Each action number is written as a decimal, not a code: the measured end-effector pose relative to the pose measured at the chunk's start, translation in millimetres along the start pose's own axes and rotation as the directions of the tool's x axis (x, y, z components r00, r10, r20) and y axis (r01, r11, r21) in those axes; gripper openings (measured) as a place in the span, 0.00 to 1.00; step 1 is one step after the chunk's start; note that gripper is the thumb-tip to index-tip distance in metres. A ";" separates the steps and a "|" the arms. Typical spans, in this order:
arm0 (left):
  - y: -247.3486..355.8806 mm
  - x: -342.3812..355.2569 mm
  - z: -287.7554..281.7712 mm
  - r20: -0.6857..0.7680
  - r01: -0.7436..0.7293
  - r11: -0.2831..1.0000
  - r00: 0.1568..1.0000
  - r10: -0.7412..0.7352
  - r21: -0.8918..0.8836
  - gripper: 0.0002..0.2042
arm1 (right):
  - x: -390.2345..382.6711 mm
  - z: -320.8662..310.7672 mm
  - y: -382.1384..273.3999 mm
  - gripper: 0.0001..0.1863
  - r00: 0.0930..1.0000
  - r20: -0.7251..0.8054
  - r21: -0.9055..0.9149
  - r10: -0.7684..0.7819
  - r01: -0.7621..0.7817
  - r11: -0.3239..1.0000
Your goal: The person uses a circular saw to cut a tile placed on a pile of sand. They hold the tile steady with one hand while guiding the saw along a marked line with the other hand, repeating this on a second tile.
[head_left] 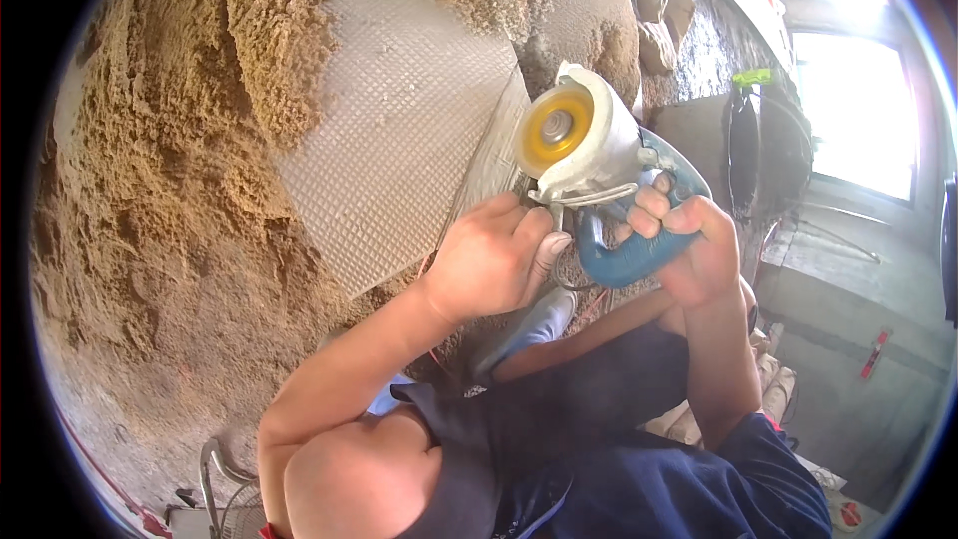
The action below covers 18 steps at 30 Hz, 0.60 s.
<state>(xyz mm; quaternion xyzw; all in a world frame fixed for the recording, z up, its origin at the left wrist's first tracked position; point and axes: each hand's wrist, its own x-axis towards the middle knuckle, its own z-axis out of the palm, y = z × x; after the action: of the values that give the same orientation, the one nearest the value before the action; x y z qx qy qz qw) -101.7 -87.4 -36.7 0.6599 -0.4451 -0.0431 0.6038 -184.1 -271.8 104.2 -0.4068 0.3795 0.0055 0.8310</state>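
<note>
My right hand [689, 250] is wrapped round the blue handle of a handheld power cutter [609, 145], which is tilted up in front of me. A pale, dusty guard surrounds its yellow disc with a silver hub, and the disc faces left. Just below the guard, my left hand [499, 255] is closed, thumb against fingers, beside a thin metal piece. Its fingers partly hide what they grip. Left of the cutter, a large pale tile [389, 120] with a grid-textured face lies on the sand, close beyond my left hand.
Heaped brown sand [190, 140] covers the left side and surrounds the tile. Filled sacks [654, 0] stand at the far right, near a bright window [853, 115]. A curved metal frame [215, 469] is at the lower left. My shoe [539, 324] rests below the cutter.
</note>
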 end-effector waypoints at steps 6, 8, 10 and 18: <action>-5.1 5.3 -12.1 -0.026 0.005 1.000 1.000 -0.004 0.030 0.10 | 15.4 18.0 -2.5 0.14 0.999 0.030 -0.009 0.011 -0.011 1.000; -5.6 5.8 -13.2 -0.033 0.007 0.999 0.999 -0.006 0.034 0.10 | 16.5 17.0 -2.4 0.14 0.999 0.031 -0.015 0.010 -0.009 1.000; -4.1 5.9 -14.6 -0.006 0.032 0.998 0.999 -0.031 0.063 0.09 | 16.5 16.5 -2.0 0.14 1.000 0.028 -0.020 0.010 -0.009 1.000; -0.7 7.3 -3.4 0.037 0.001 1.000 0.999 -0.002 0.012 0.09 | 4.3 3.0 -5.3 0.14 0.999 -0.050 0.027 0.015 -0.014 1.000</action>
<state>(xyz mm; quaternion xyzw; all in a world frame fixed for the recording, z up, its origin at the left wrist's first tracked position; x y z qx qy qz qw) -94.9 -89.5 -32.9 0.6628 -0.4560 -0.0530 0.5916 -177.4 -274.6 106.2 -0.3929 0.4032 -0.0039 0.8265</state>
